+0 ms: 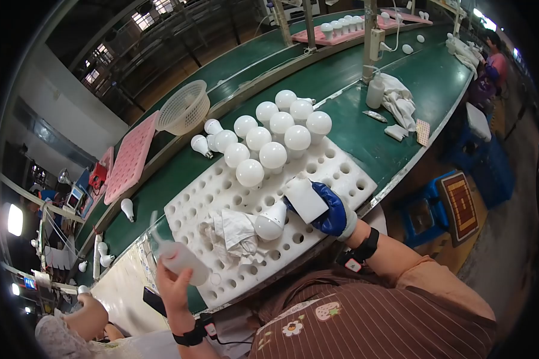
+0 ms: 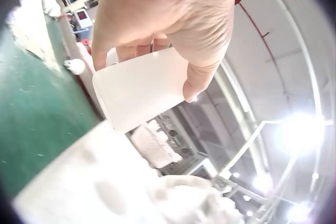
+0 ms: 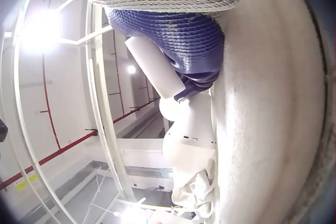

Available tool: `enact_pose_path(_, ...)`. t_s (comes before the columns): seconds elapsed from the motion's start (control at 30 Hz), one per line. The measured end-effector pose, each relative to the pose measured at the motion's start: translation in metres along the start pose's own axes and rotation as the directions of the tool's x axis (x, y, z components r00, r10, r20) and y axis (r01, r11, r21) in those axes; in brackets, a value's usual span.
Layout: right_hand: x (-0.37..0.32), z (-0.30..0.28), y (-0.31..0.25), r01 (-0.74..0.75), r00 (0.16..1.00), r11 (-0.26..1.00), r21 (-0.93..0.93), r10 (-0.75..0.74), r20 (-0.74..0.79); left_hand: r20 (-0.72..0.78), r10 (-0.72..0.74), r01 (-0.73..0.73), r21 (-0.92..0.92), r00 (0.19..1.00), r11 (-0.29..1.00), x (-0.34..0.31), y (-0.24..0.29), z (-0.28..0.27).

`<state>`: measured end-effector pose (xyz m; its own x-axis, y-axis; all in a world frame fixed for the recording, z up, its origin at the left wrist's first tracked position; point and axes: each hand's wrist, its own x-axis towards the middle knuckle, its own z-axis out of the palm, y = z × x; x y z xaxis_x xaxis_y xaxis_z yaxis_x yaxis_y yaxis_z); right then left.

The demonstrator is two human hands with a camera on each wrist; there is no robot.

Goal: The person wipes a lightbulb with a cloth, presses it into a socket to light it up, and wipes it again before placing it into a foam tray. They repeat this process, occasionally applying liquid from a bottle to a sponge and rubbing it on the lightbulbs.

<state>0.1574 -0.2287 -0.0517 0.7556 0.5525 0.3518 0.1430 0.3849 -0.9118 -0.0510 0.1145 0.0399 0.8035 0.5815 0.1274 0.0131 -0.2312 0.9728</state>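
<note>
My bare left hand [image 1: 175, 290] grips a white squeeze bottle [image 1: 188, 264] with a long thin spout, tilted over the left edge of a white foam board [image 1: 341, 157]. In the left wrist view, fingers and thumb are around the bottle [image 2: 139, 90]. My right hand [image 1: 334, 212], in a blue-coated glove, holds a white rectangular block [image 1: 305, 200] over the board. Right beside the block, a white light bulb [image 1: 269, 225] lies on its side, partly over a crumpled white cloth [image 1: 232, 232]. The block [image 3: 155, 69] also shows against the glove in the right wrist view.
Several round white bulbs [image 1: 273, 155] stand in the far part of the board. A white plastic basket [image 1: 185, 110] and a pink tray [image 1: 132, 157] stand beyond the green table [image 1: 221, 90]. Another bottle [image 1: 375, 93] and cloth [image 1: 398, 99] sit at the right.
</note>
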Motion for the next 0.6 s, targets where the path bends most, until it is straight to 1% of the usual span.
enact_pose_path(0.03, 0.001, 0.0, -0.007, 0.086, 0.996, 0.978, -0.188, -0.083, 0.026, 0.184, 0.004, -0.001, -0.014, 0.983, 1.0, -0.004, 0.01, 0.018)
enact_pose_path(0.07, 0.001, 0.0, -0.013, 0.173, 0.985, 0.914, -0.367, -0.16, 0.066, 0.363, 0.011, 0.0, -0.028, 0.932, 1.0, -0.008, 0.018, 0.037)
enact_pose_path(0.1, 0.002, -0.001, -0.015, 0.175, 0.985, 0.914, -0.365, -0.161, 0.068, 0.422, -0.067, 0.091, -0.038, 0.904, 0.995, -0.012, 0.025, 0.058)
enact_pose_path(0.13, 0.003, -0.002, -0.016, 0.247, 0.968, 0.833, -0.495, -0.231, 0.094, 0.48, -0.142, 0.183, -0.04, 0.866, 0.982, -0.015, 0.031, 0.077)
enact_pose_path(0.17, 0.003, -0.003, -0.018, 0.31, 0.947, 0.728, -0.611, -0.295, 0.129, 0.529, -0.136, 0.162, -0.004, 0.838, 0.987, -0.016, 0.028, 0.092)
enact_pose_path(0.2, 0.003, -0.001, -0.018, 0.311, 0.946, 0.729, -0.61, -0.298, 0.126, 0.578, -0.132, 0.139, 0.033, 0.805, 0.99, -0.015, 0.025, 0.106)
enact_pose_path(0.27, 0.003, 0.003, -0.019, 0.207, 0.977, 0.905, -0.371, -0.21, 0.032, 0.635, -0.137, 0.105, 0.088, 0.76, 0.991, -0.013, 0.029, 0.131)
enact_pose_path(0.3, 0.003, 0.0, -0.015, 0.208, 0.977, 0.905, -0.37, -0.213, 0.028, 0.637, -0.137, 0.102, 0.092, 0.759, 0.991, -0.011, 0.029, 0.14)
enact_pose_path(0.33, 0.004, -0.005, -0.009, 0.293, 0.952, 0.808, -0.51, -0.296, 0.078, 0.663, -0.15, 0.104, 0.109, 0.734, 0.989, -0.009, 0.027, 0.147)
enact_pose_path(0.37, 0.004, -0.008, -0.005, 0.367, 0.92, 0.683, -0.632, -0.366, 0.139, 0.687, -0.165, 0.107, 0.127, 0.707, 0.986, -0.007, 0.026, 0.153)
enact_pose_path(0.5, 0.004, -0.008, -0.004, 0.404, 0.902, 0.655, -0.638, -0.402, 0.159, 0.68, -0.21, 0.101, 0.197, 0.702, 0.975, -0.002, 0.026, 0.164)
enact_pose_path(0.57, 0.004, -0.006, -0.001, 0.353, 0.927, 0.773, -0.527, -0.364, 0.088, 0.654, -0.201, 0.099, 0.191, 0.729, 0.977, -0.001, 0.027, 0.163)
enact_pose_path(0.6, 0.004, -0.006, -0.002, 0.352, 0.927, 0.774, -0.526, -0.365, 0.083, 0.655, -0.204, 0.098, 0.195, 0.727, 0.976, -0.001, 0.028, 0.162)
